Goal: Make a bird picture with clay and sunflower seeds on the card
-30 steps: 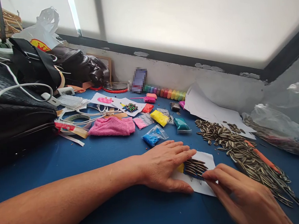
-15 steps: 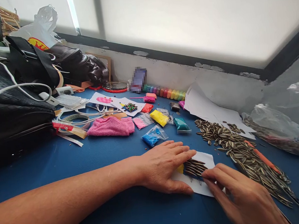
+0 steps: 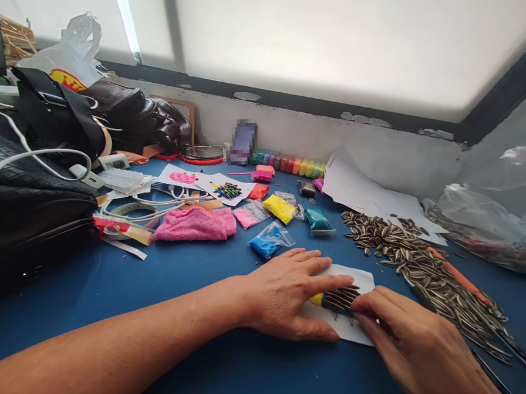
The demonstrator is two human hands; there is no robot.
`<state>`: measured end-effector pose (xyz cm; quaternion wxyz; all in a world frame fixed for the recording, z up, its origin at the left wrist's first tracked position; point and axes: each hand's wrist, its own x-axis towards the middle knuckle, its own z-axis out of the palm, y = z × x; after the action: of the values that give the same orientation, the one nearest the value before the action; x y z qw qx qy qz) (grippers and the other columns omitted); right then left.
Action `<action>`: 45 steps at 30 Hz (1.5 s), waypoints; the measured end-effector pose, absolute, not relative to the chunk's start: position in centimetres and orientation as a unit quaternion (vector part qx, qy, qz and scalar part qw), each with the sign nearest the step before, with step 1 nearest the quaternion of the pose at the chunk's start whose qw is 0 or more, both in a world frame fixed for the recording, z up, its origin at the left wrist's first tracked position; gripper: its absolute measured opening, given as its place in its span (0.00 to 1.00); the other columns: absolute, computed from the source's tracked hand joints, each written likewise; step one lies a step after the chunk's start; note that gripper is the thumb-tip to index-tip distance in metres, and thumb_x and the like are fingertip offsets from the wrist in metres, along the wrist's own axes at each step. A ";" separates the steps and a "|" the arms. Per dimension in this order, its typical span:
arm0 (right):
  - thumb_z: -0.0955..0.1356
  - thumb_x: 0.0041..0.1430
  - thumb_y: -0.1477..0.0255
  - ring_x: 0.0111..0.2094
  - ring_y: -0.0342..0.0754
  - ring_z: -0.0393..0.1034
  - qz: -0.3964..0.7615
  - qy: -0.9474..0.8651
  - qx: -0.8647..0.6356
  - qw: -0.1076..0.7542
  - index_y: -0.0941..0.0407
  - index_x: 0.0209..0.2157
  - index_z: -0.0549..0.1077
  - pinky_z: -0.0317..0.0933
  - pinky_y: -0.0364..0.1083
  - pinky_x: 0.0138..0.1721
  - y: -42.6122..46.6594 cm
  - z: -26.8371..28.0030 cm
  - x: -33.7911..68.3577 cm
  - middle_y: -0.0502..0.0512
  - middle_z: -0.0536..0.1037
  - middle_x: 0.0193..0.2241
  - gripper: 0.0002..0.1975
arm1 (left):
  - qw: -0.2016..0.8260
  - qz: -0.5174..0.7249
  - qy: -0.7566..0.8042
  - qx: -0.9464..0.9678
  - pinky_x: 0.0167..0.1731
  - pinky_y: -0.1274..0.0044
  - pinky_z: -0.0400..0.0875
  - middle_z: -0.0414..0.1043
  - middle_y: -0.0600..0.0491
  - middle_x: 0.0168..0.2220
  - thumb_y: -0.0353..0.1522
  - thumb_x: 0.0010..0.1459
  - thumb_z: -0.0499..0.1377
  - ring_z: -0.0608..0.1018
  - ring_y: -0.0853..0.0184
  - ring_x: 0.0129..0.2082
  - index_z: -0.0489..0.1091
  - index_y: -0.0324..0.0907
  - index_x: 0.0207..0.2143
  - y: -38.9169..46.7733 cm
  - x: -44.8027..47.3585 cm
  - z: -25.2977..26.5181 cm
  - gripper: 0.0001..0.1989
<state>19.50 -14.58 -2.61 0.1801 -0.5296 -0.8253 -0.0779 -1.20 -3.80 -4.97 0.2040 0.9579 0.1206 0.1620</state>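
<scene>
**Right hand [image 3: 411, 336] worked at the edge of the seed cluster [image 3: 340, 299]**

The white paper [image 3: 361, 274] lay on the blue desk [image 3: 232, 375], partly covered by the person's two hands. On it, dark seeds sat side by side in rows on a blue base, with a patch of yellow clay [image 3: 316, 299] next to them, partly under the left hand [image 3: 290, 298]. Faint pencil marks [image 3: 335, 317] showed on the paper just below.

The left hand was flat, palm down, its fingers spread; it gripped nothing and appeared to pin the sheet, one finger reaching over the top of the rows. The right hand's thumb and forefinger were drawn close together at the right-hand end of the cluster. Whether they had fully met, or had a seed between them, could not be told.

The step in hand looked like setting or pressing a seed into the end of a row. As a judgement, the next move called for a light, steady push, with the sheet held firm and the neighbouring seeds left undisturbed, before the fingertips let go.

A loose pile of seeds [image 3: 426, 274] lay to the right, near the working hand, with an orange-handled tool [image 3: 461, 278] resting across it. Beyond the left hand were a blue packet [image 3: 265, 247] and a teal packet [image 3: 319, 219]; farther back, another sheet bore a seed-covered figure [image 3: 228, 190].
</scene>
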 end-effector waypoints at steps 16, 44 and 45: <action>0.62 0.66 0.72 0.28 0.43 0.75 -0.085 -0.822 -0.544 0.148 0.50 0.34 0.71 0.66 0.40 0.27 -14.4 -2.9 19.5 0.49 0.77 0.29 0.08 | 0.180 0.156 0.121 0.964 0.63 0.61 0.52 0.59 0.40 0.64 0.50 0.58 0.60 0.62 0.50 0.64 0.60 0.48 0.64 -3.9 -1.2 -4.8 0.35; 0.62 0.66 0.69 0.18 0.42 0.70 -0.132 -0.812 -0.549 0.149 0.51 0.28 0.70 0.59 0.40 0.18 -14.8 -2.6 19.2 0.46 0.75 0.22 0.12 | 0.179 0.150 0.121 0.965 0.64 0.62 0.51 0.59 0.41 0.64 0.50 0.59 0.59 0.61 0.51 0.65 0.59 0.49 0.65 -3.9 -1.2 -4.7 0.35; 0.62 0.66 0.69 0.17 0.41 0.69 -0.133 -0.811 -0.550 0.152 0.51 0.28 0.70 0.58 0.40 0.18 -14.9 -2.4 19.2 0.46 0.75 0.21 0.12 | 0.181 0.150 0.121 0.965 0.64 0.62 0.51 0.58 0.41 0.64 0.50 0.59 0.59 0.61 0.51 0.65 0.59 0.49 0.65 -3.9 -1.2 -4.8 0.35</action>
<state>19.24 -14.86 -2.41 0.1516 -0.5499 -0.8105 -0.1331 -1.17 -3.91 -4.76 0.1806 0.9645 0.1209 0.1500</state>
